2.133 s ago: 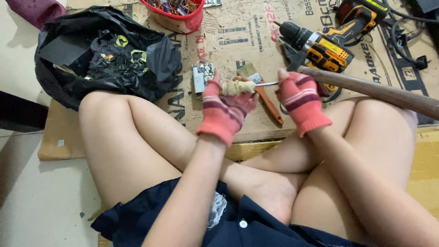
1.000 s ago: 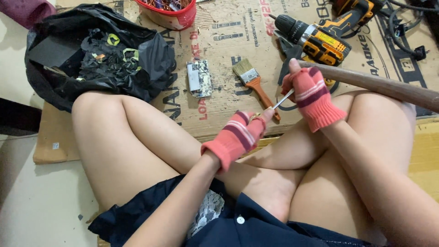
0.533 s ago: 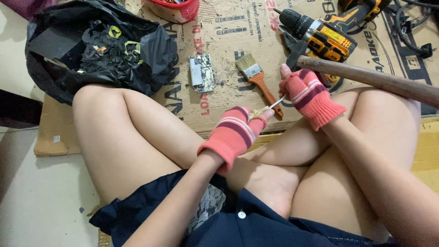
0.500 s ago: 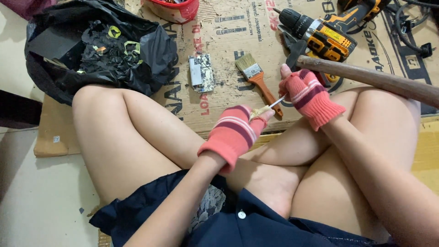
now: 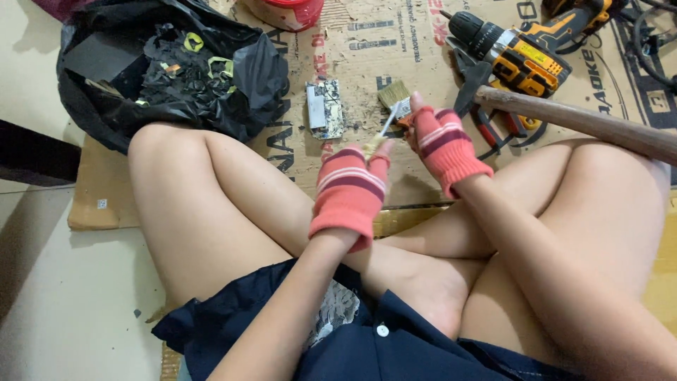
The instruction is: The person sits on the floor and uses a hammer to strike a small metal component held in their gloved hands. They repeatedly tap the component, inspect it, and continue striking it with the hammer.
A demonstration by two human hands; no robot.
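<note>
Both hands wear pink and red striped fingerless gloves. My left hand (image 5: 350,192) is raised over my crossed legs and pinches a small yellowish piece (image 5: 374,147) at its fingertips. A thin metal rod (image 5: 388,125) runs up and to the right from that piece. My right hand (image 5: 447,145) is just to the right, its fingers closed near the rod's upper end. How the rod joins the piece is too small to tell.
On the cardboard sheet (image 5: 367,42) lie a paintbrush (image 5: 395,92), a small circuit board (image 5: 325,108), pliers (image 5: 486,116) and a yellow and black drill (image 5: 518,56). A wooden handle (image 5: 585,125) crosses my right knee. A black plastic bag (image 5: 169,70) sits left, a red tub (image 5: 285,10) at the back.
My left hand dropped towards my lap, then rose again close to the right hand. The rod now stands steeper. The view has shifted slightly.
</note>
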